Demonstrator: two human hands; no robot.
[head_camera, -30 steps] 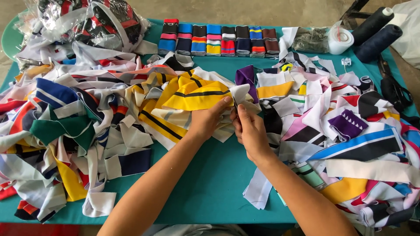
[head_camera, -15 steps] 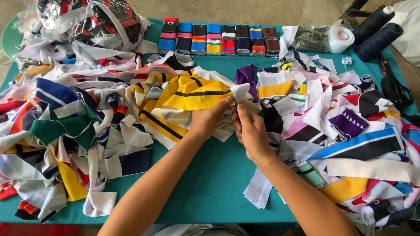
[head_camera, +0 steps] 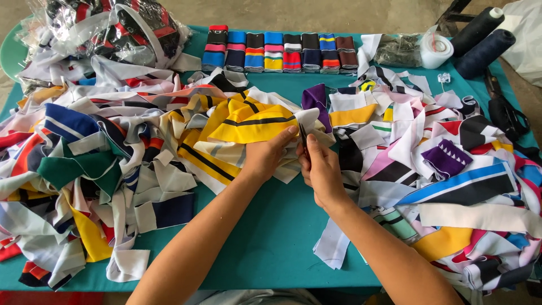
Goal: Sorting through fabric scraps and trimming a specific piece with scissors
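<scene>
White fabric strip (head_camera: 307, 117) with a dark edge, pinched upright between fingers of left hand (head_camera: 265, 158) and right hand (head_camera: 322, 169), mid-worktop (head_camera: 271, 237), forearms angled inward from near edge.

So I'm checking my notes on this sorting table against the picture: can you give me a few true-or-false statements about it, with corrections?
1. Both hands pinch one small piece of cloth between them. True: the left hand and right hand meet on it.
2. The table has a red cover. False: it is teal green.
3. A row of folded striped bands lies along the far edge. True.
4. The two thread cones stand at the far left. False: they lie at the far right.
5. The purple patch lies left of the hands. False: it lies to their right.
</scene>
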